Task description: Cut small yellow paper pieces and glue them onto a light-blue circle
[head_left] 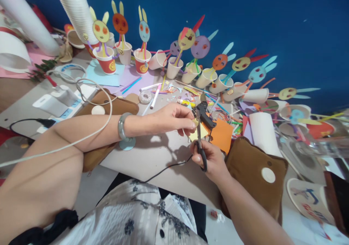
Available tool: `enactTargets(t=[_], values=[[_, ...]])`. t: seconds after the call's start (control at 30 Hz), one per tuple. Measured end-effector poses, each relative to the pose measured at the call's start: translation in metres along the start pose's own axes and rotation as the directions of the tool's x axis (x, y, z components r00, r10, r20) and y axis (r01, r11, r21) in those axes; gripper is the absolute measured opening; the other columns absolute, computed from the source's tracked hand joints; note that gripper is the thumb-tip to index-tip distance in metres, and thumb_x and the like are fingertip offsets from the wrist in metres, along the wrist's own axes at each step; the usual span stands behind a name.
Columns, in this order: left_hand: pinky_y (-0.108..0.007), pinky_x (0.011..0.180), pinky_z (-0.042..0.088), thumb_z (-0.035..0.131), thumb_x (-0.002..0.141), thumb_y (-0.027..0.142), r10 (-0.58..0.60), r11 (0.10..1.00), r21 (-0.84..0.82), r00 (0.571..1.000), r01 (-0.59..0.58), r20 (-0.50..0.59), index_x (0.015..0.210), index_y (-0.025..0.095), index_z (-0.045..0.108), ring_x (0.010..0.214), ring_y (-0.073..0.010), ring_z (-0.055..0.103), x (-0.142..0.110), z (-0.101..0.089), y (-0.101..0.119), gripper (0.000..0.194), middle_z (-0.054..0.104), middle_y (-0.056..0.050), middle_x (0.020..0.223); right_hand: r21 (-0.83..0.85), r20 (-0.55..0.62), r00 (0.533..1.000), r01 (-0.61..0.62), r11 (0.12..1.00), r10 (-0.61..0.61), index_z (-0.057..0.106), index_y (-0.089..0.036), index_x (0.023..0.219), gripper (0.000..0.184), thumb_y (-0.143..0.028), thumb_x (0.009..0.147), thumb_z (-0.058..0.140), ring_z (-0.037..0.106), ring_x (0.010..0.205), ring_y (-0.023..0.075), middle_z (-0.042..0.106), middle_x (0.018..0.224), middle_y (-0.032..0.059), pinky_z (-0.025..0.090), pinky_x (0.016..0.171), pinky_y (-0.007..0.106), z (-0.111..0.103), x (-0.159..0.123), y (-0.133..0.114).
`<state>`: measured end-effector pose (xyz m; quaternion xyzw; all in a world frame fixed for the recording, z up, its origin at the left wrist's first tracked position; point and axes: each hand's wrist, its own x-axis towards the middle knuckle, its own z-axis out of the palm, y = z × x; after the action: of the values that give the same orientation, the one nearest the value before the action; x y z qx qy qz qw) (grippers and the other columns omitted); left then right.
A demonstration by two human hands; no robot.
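My left hand [174, 119] reaches over the table and pinches a small piece of yellow paper [195, 122] between thumb and fingers. In my right hand [212, 159] is a pair of scissors [202, 154] with dark handles, blades pointing away from me. Those blades are at the edge of the yellow piece; whether they are closed on it I cannot tell. Just behind them lies a black glue gun [205, 115]. Orange paper [223, 136] and a pale yellow sheet [201, 133] lie beneath. A light blue paper disc [127, 144] rests below my left wrist.
Paper cups with rabbit-faced figures [144, 32] line the blue wall. A tall cup stack [72, 10] stands at left. A white cable [111, 107] crosses my left arm near a power strip [81, 92]. Brown cushions [251, 172] lie at both sides. Pens [155, 96] and scraps litter the middle.
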<state>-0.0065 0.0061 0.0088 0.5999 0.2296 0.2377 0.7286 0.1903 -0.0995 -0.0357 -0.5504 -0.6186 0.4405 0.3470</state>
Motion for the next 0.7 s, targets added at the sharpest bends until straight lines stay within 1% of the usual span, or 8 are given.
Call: enactTargets(t=[0.43,0.7], values=[[-0.020,0.062,0.053,0.062,0.078,0.015,0.031,1.000,-0.008,1.000,-0.031,-0.002,0.069,0.013,0.059,0.063,-0.0078,0.064,-0.0002,-0.0009,-0.0011,0.010,0.066,-0.001,0.066,-0.005,-0.008,1.000,0.002,1.000,-0.002,0.048,-0.021,0.056,0.061,-0.078,0.065,0.070,0.037,0.050,0.0112,0.048,0.053,-0.0021,0.031,0.049,0.027,-0.0011,0.0003,-0.0019],[-0.019,0.062,0.053,0.063,0.077,0.016,0.065,0.998,-0.023,0.998,-0.066,-0.020,0.069,0.013,0.058,0.062,-0.0070,0.063,0.0000,-0.0018,-0.0017,0.010,0.066,0.000,0.066,0.002,-0.018,1.000,0.008,1.000,-0.008,0.049,-0.021,0.055,0.061,-0.076,0.065,0.071,0.038,0.050,0.0111,0.048,0.053,-0.0019,0.031,0.049,0.027,-0.0005,0.0001,-0.0025]])
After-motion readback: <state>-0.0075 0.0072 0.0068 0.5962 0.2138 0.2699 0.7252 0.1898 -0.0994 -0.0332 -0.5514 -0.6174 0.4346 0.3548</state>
